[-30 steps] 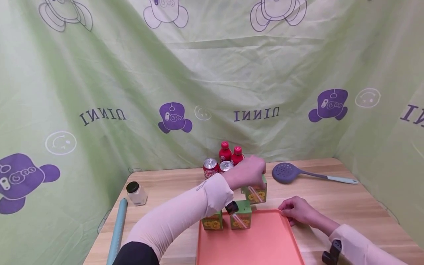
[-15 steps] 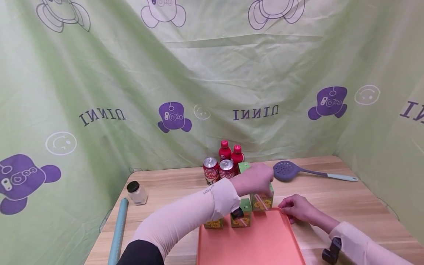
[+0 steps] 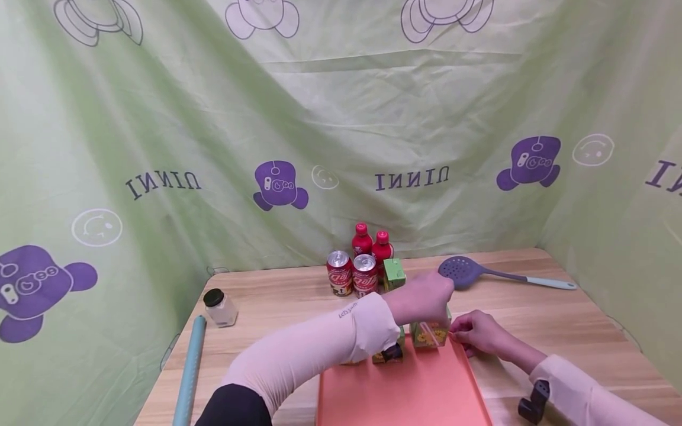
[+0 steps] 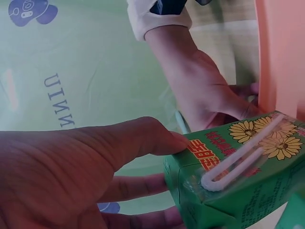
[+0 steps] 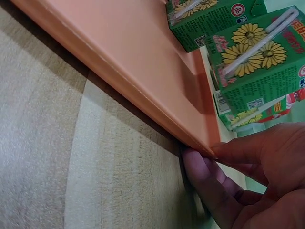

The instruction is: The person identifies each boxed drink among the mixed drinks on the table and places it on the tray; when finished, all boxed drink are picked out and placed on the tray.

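Note:
My left hand (image 3: 423, 297) grips a green drink carton (image 4: 238, 167) with yellow flowers and a wrapped straw, thumb on its front and fingers round its other side. In the head view this carton hangs over the far right part of a coral-pink tray (image 3: 405, 393). At the tray's far right corner, my right hand (image 3: 483, 334) pinches the rim between thumb and fingers, as the right wrist view shows. A matching carton (image 5: 214, 19) stands on the tray; another beside it is mostly hidden behind the left sleeve in the head view.
Behind the tray stand another green carton (image 3: 394, 273), two red cans (image 3: 340, 275) and two red bottles (image 3: 382, 248). A slotted skimmer (image 3: 460, 273) lies at the back right. On the left are a black-lidded jar (image 3: 221, 307) and a pale blue rod (image 3: 189, 370).
My left hand has brought the carton rightward and nearer, from behind the tray to over its far right part. The right hand stays at the tray corner.

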Demonstrator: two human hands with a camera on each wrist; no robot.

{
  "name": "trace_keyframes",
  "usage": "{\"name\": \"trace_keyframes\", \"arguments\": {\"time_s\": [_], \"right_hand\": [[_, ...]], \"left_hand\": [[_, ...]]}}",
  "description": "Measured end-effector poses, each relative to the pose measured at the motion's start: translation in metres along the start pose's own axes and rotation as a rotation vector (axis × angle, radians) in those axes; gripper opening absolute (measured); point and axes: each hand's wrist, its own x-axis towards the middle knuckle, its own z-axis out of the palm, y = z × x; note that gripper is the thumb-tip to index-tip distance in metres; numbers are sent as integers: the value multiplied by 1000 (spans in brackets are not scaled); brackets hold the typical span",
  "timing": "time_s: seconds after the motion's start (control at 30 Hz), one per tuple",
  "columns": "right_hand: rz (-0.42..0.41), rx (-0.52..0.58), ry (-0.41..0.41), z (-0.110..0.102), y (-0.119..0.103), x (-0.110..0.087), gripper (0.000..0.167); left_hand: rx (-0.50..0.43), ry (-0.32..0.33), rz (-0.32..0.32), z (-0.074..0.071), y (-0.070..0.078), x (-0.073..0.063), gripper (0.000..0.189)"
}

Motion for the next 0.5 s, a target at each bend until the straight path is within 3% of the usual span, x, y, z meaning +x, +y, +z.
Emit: {"name": "trace_keyframes", "arguments": {"time_s": [0.23, 0.5], "right_hand": [[-3, -19, 5, 1, 1, 1, 6], [-3, -14, 11, 2, 4, 2, 6]], "left_hand": [[-35, -41, -22, 6, 5, 0, 32], [-30, -17, -20, 20, 5, 4, 36]]}}
